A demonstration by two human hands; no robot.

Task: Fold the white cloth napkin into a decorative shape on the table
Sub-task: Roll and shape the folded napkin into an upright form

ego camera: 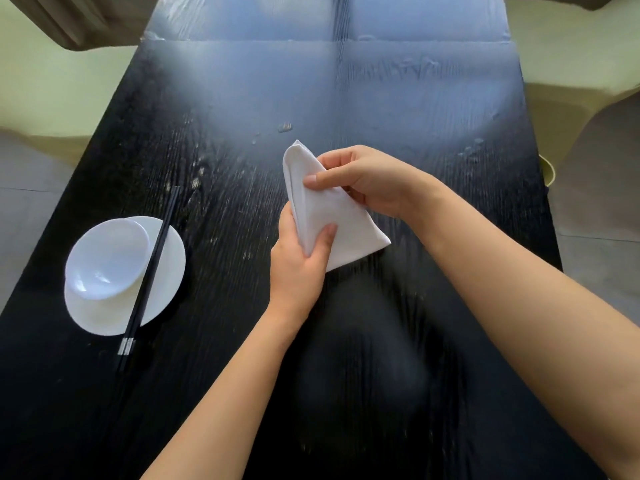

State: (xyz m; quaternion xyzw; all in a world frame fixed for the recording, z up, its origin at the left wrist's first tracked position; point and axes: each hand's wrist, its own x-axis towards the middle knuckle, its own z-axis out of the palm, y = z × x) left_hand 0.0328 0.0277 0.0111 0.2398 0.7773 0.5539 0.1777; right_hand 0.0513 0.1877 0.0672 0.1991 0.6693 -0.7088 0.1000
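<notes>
The white cloth napkin (341, 223) is folded into a pointed triangular shape and held up over the middle of the black table (242, 98). Its tip points away from me and its wide end points toward my right. My left hand (299, 261) grips the near left edge, thumb pressed on the front of the cloth. My right hand (367, 183) comes in from the right and pinches the upper part, thumb on top and fingers behind. Part of the napkin is hidden behind both hands.
At the left of the table a white bowl (105, 259) lies on a white plate (166, 271), with black chopsticks (149, 271) laid across them. Chairs stand beyond the far corners. A yellow-green object (549, 173) sits at the right edge.
</notes>
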